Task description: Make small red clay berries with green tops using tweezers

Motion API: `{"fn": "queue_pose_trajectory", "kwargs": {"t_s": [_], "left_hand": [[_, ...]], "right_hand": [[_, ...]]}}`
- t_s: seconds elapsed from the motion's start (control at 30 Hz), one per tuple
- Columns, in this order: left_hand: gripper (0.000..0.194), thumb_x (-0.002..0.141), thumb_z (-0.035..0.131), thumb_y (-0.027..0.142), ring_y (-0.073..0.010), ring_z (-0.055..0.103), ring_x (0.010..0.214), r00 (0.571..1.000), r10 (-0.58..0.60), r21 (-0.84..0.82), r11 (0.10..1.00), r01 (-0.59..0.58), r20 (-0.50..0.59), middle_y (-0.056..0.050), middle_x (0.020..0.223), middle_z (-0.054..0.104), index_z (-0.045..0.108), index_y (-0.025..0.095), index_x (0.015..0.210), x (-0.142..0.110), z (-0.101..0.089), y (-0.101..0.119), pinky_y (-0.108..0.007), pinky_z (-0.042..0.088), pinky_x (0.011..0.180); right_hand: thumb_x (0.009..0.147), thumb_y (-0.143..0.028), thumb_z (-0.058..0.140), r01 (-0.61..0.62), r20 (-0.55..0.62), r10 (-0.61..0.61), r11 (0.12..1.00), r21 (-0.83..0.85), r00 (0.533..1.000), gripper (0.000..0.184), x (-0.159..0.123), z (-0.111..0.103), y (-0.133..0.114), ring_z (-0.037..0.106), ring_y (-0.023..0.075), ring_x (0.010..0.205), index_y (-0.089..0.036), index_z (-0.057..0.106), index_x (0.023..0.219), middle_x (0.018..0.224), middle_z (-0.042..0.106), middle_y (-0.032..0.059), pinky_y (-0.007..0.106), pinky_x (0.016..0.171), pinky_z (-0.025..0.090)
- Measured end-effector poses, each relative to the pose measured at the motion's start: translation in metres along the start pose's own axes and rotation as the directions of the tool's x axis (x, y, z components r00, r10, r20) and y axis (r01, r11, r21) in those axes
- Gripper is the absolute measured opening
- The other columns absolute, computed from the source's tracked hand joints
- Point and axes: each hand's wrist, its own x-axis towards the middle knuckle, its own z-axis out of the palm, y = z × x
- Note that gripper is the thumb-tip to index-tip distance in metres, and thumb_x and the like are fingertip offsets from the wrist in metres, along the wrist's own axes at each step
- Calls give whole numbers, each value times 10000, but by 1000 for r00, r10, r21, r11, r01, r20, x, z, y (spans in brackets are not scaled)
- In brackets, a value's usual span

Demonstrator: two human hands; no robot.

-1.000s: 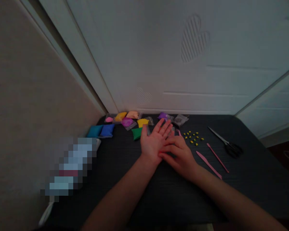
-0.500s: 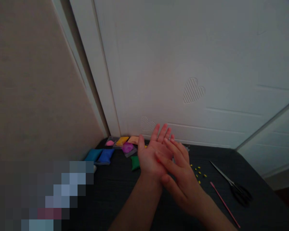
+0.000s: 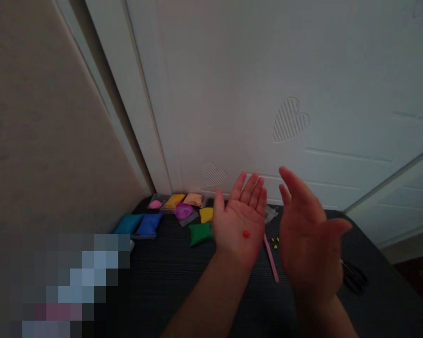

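Observation:
My left hand (image 3: 240,220) is raised over the dark table (image 3: 183,281), palm up, with its fingers stretched out. A tiny red clay ball (image 3: 246,234) rests on that palm. To its right my right hand (image 3: 308,237) is lifted with its fingers apart and holds nothing. A narrow gap separates the two hands. Under them lie a pink clay tool (image 3: 270,258) and a few small yellow clay bits (image 3: 275,241).
Small bags of coloured clay lie at the table's back: teal (image 3: 127,224), blue (image 3: 148,224), green (image 3: 199,233), yellow (image 3: 206,214), purple (image 3: 183,211), orange (image 3: 173,201), peach (image 3: 193,199), pink (image 3: 155,204). Black scissors (image 3: 354,277) sit at the right. A white panel with heart shapes (image 3: 289,119) stands behind.
My right hand lay pressed on the left palm and rubbed over it; it has lifted off to the right, baring the red ball. Both hands rose from the table.

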Motion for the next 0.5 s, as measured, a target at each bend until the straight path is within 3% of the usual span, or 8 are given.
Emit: {"fn": "queue_pose_trajectory", "kwargs": {"t_s": [0.07,0.13,0.27,0.33,0.43,0.5], "left_hand": [[565,864,169,526,-212,426,1202,1000,-8,71,997,8,4,-84,1183,566,504,181,1160,-4,3,-4,-343,378,972],[589,841,166,580,-233,384,1232,999,-9,136,991,2,51,-57,1194,558,485,227,1188,-8,7,-7,-385,351,988],[623,816,145,630,-195,278,1294,982,67,232,967,-108,177,5,1265,500,411,287,1262,-13,12,-9,-353,216,1067],[615,820,137,621,-171,215,1317,970,84,276,950,-147,229,31,1316,449,383,301,1284,-16,13,-11,-318,146,1089],[602,818,128,616,-185,153,1332,957,61,330,931,-158,284,61,1391,340,331,337,1311,-22,13,-17,-337,146,1092],[615,798,145,636,-199,116,1337,945,63,353,918,-182,322,75,1420,277,291,355,1325,-28,15,-17,-356,177,1087]], "right_hand": [[832,-412,-186,-24,-25,24,999,26,999,684,4,12,-7,280,181,1291,-255,255,1331,1395,308,29,468,1025,318],[803,-427,-223,-40,-11,40,999,30,999,723,5,19,-15,264,172,1296,-241,217,1345,1410,282,30,443,1020,345],[901,-454,149,-50,32,50,999,1,998,494,-1,20,-31,205,214,1314,-285,118,1364,1441,206,17,473,1017,354],[880,-418,340,-63,56,67,996,-67,996,591,-4,18,-38,161,237,1322,-324,18,1367,1458,130,-3,483,1012,360],[855,-408,415,-52,34,56,991,-125,998,727,-4,14,-41,52,252,1334,-346,-111,1352,1469,2,-24,494,1033,331],[856,-411,409,31,148,1,976,-217,989,769,-1,9,-37,-99,270,1321,-362,-196,1328,1459,-115,-46,546,1059,246]]}}
